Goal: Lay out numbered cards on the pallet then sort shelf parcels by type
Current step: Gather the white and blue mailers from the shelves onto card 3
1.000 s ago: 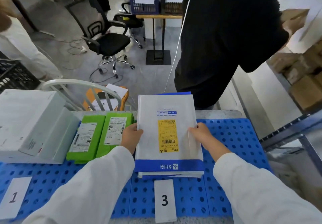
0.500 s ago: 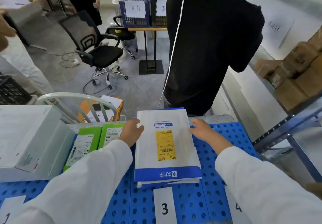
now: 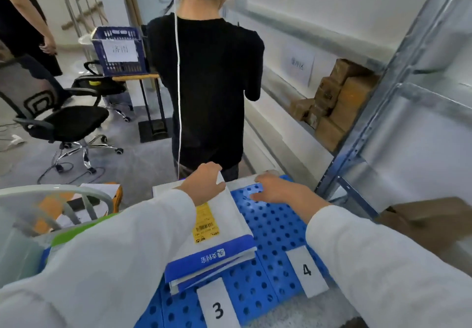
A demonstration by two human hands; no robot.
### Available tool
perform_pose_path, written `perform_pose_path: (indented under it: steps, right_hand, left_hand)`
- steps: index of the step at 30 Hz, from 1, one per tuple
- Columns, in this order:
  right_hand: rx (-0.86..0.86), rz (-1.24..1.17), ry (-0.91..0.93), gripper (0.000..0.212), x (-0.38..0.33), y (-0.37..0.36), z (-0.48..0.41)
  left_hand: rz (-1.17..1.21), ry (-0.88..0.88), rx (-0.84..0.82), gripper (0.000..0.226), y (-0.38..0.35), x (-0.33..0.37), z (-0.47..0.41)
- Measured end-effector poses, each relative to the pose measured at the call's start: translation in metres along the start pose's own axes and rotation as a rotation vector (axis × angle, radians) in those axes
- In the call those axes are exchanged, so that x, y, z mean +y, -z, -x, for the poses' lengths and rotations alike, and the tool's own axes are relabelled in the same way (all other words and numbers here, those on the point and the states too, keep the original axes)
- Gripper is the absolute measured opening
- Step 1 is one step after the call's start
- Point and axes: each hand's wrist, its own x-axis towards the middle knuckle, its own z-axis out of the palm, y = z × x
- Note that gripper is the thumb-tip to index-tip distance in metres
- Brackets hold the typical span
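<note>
Your left hand (image 3: 204,183) curls round the far corner of the mailers (image 3: 224,228), a flat stack of smooth white envelopes banded in blue. They sit squared up behind card 3 (image 3: 217,307), apparently so the type reads against its number. Your right hand (image 3: 278,192) spreads loose and holds nothing, low over the bare slot behind card 4 (image 3: 306,270). The pallet (image 3: 270,228) is rigid blue plastic punched with round holes. Brown cardboard boxes (image 3: 339,105) wait on the steel shelf (image 3: 362,133).
</note>
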Motion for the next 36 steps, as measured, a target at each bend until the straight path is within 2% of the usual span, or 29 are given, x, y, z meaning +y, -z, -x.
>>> perform_pose_path:
  steps: [2,5,9,15,18,20,26,29,33,36]
  right_hand:
    - [0.049,0.041,-0.039,0.069,0.019,-0.001,0.027]
    - [0.115,0.014,-0.126,0.065,0.049,0.002,0.074]
    - [0.242,-0.065,-0.22,0.038,0.089,-0.002,0.156]
    - [0.35,-0.156,-0.38,0.07,0.129,-0.05,0.319]
    - [0.415,-0.178,-0.535,0.068,0.146,-0.076,0.412]
    - [0.475,-0.181,-0.629,0.064,0.152,-0.091,0.471]
    - [0.586,-0.267,-0.934,0.067,0.152,-0.169,0.654]
    - [0.623,-0.343,-1.079,0.055,0.143,-0.214,0.735]
    - [0.667,-0.448,-1.279,0.068,0.127,-0.272,0.824]
    - [0.696,-0.489,-1.403,0.066,0.113,-0.305,0.878]
  left_hand:
    - [0.0,-0.056,-0.001,0.05,-0.001,0.026,0.001]
    - [-0.028,-0.166,-0.003,0.049,0.0,0.072,0.011]
    - [-0.08,-0.325,-0.045,0.051,-0.008,0.135,0.044]
    - [-0.08,-0.501,-0.115,0.046,-0.046,0.232,0.128]
    - [-0.081,-0.677,-0.165,0.038,-0.072,0.292,0.179]
    - [-0.089,-0.765,-0.187,0.036,-0.09,0.329,0.211]
    - [-0.121,-1.061,-0.287,0.051,-0.153,0.435,0.338]
    - [-0.13,-1.197,-0.354,0.053,-0.183,0.467,0.398]
    - [-0.182,-1.383,-0.418,0.051,-0.212,0.5,0.47]
    - [-0.172,-1.5,-0.448,0.05,-0.226,0.524,0.516]
